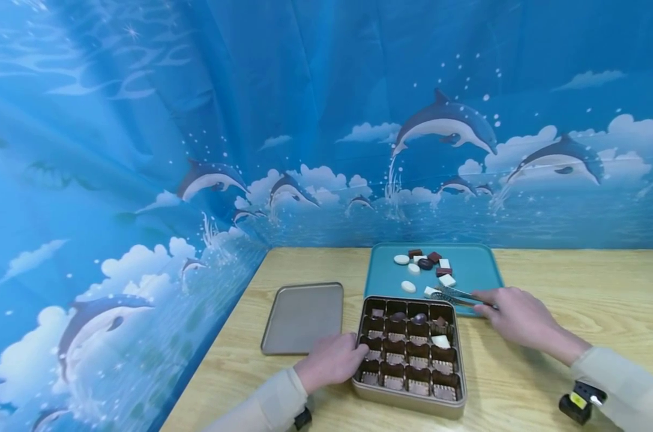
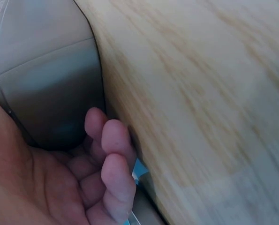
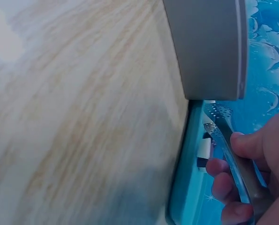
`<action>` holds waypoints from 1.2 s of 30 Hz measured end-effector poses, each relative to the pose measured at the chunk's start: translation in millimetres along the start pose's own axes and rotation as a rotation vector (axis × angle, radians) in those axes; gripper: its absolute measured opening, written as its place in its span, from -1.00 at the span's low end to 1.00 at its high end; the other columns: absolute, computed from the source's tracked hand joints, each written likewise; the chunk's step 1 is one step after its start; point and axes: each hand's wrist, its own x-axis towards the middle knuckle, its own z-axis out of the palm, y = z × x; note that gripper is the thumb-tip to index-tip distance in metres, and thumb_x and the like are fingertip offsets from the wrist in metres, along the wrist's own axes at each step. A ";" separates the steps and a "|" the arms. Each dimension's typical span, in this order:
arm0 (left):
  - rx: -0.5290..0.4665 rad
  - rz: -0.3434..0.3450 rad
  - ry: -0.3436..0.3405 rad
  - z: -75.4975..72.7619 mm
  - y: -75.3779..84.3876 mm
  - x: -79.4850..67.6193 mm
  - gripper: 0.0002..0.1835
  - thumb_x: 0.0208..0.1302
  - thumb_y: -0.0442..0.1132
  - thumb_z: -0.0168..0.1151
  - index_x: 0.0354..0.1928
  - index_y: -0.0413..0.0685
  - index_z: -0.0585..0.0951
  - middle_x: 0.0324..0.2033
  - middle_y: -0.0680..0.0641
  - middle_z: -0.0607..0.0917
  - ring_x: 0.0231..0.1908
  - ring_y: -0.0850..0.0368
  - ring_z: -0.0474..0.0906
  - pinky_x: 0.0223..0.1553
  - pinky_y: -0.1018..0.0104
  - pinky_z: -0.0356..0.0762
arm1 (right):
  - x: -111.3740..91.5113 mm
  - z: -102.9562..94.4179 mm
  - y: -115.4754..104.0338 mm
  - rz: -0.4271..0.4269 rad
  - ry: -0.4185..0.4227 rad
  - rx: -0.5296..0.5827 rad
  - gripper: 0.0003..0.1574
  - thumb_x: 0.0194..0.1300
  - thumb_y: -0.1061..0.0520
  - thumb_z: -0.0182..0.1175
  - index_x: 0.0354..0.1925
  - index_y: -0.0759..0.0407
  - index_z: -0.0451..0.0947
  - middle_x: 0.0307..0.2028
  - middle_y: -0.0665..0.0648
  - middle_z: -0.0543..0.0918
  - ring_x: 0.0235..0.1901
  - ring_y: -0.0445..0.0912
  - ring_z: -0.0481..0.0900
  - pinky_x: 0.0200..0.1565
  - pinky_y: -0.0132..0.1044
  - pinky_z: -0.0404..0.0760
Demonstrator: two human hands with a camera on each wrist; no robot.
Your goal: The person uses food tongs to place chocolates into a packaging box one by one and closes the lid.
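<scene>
My right hand (image 1: 521,315) grips metal tongs (image 1: 459,294) over the front of a teal tray (image 1: 475,264). Their perforated tips lie right at a white chocolate (image 1: 430,292). In the right wrist view, the thumb and curled fingers hold the tongs (image 3: 240,171), whose two arms stand slightly apart at the tips. My left hand (image 1: 333,359) holds the left side of a square tin (image 1: 407,405), thumb over the rim. Seen from the left wrist, its fingers (image 2: 116,136) curl beside the tin's outer wall (image 2: 50,89). Dark dividers split the tin into compartments; the back row holds dark chocolates, and a white chocolate (image 1: 440,341) sits at the right of the second row.
On the tray, several white and dark chocolates lie scattered, among them an oval white one (image 1: 409,287). A flat metal lid (image 1: 305,318) rests left of the tin on the wooden table (image 1: 575,288). A blue dolphin-print curtain (image 1: 326,120) hangs behind and to the left.
</scene>
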 end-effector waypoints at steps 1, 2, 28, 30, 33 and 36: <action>-0.004 -0.001 -0.002 -0.2 0.0 -0.1 -0.51 0.51 0.11 -0.12 -0.65 0.16 0.37 -0.72 0.13 0.37 -0.72 0.22 0.28 -0.65 0.29 0.31 | -0.4 -2.6 -0.6 0.005 -0.006 0.002 -0.48 0.40 0.07 0.22 0.23 0.30 0.54 -0.52 0.16 0.65 -0.79 -0.23 0.17 -0.69 -0.33 0.30; -0.009 -0.001 -0.004 -0.2 -0.1 0.0 -0.51 0.51 0.10 -0.12 -0.65 0.16 0.37 -0.72 0.13 0.37 -0.72 0.22 0.28 -0.65 0.29 0.32 | -0.8 -5.6 -1.2 0.009 -0.010 0.000 -0.47 0.41 0.06 0.21 0.24 0.30 0.53 -0.62 0.07 0.54 -0.79 -0.23 0.17 -0.68 -0.33 0.29; -0.032 -0.009 -0.028 -5.1 0.4 1.1 -0.49 0.53 0.12 -0.15 -0.63 0.14 0.39 -0.72 0.13 0.37 -0.72 0.24 0.27 -0.64 0.30 0.36 | -44.0 -48.7 -55.0 -0.156 0.070 -0.001 -0.59 0.35 0.05 0.31 0.13 0.11 0.66 -0.16 0.10 0.79 -0.77 -0.33 0.00 -0.63 -0.41 0.17; -0.029 -0.010 -0.028 -4.8 0.6 1.0 -0.50 0.53 0.12 -0.14 -0.63 0.14 0.39 -0.71 0.13 0.38 -0.71 0.23 0.28 -0.63 0.29 0.36 | -47.1 -44.7 -58.0 -0.167 0.071 -0.002 -0.60 0.32 0.06 0.34 0.11 0.09 0.67 -0.07 0.12 0.78 -0.76 -0.34 0.02 -0.63 -0.41 0.18; -0.020 -0.011 -0.028 -4.3 1.1 0.4 -0.50 0.53 0.11 -0.14 -0.63 0.14 0.39 -0.70 0.12 0.39 -0.70 0.23 0.29 -0.63 0.29 0.36 | -50.7 -38.8 -61.3 -0.169 0.060 -0.007 -0.60 0.28 0.07 0.37 0.08 0.09 0.68 -0.05 0.15 0.78 -0.76 -0.35 0.05 -0.62 -0.41 0.20; -0.021 -0.014 -0.030 -3.3 1.3 0.0 -0.50 0.53 0.11 -0.14 -0.63 0.14 0.40 -0.70 0.12 0.39 -0.70 0.22 0.29 -0.63 0.29 0.36 | -52.4 -34.5 -63.8 -0.160 0.036 -0.013 -0.59 0.26 0.07 0.38 0.09 0.07 0.68 -0.06 0.13 0.78 -0.76 -0.35 0.09 -0.63 -0.41 0.23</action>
